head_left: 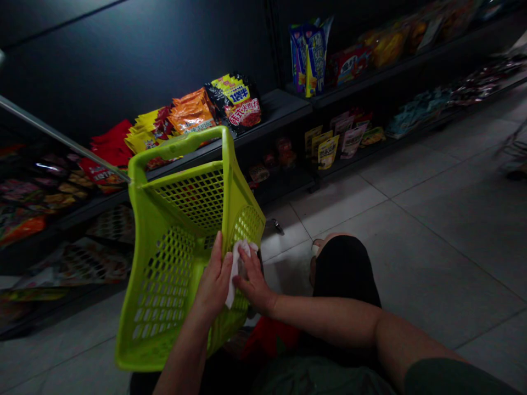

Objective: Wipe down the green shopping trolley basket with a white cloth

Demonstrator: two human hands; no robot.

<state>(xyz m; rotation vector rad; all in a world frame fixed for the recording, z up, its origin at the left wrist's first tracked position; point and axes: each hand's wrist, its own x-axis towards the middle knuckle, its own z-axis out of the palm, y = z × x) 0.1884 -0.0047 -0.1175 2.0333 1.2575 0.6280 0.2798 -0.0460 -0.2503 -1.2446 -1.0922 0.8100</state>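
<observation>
A lime-green plastic shopping basket (177, 247) is held up tilted in front of me, its perforated walls and handle rim pointing away. My left hand (213, 277) grips the near side of the basket wall. My right hand (254, 285) presses a crumpled white cloth (236, 271) against the basket's side, close to my left hand. Part of the cloth is hidden by my fingers.
Low dark shelves (272, 109) hold snack packets along the left and back. A metal rail (57, 134) crosses the upper left. My dark-clad leg (343, 269) and a red item (267, 337) lie below my arms, above a grey tiled floor (436, 230).
</observation>
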